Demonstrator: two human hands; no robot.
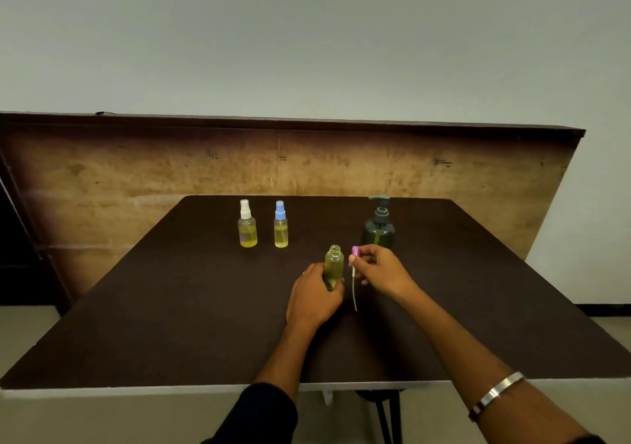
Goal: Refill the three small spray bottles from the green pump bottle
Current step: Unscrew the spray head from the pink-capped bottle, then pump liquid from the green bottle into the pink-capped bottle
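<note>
My left hand [316, 295] grips the lower part of an uncapped small spray bottle [334, 262], which stands upright with yellowish liquid inside. Just to its right, my right hand [384, 269] pinches the pink spray cap [355, 254], whose thin dip tube hangs down clear of the bottle. The green pump bottle [379, 226] stands right behind my right hand. Further left at the back stand the white-capped spray bottle [247, 225] and the blue-capped spray bottle [280, 225], both capped and holding yellow liquid.
Everything sits on a dark brown table [170, 307]. A worn wooden board [136, 167] leans upright behind its far edge. A metal bangle [496, 394] is on my right wrist. Pale floor shows beyond the near edge.
</note>
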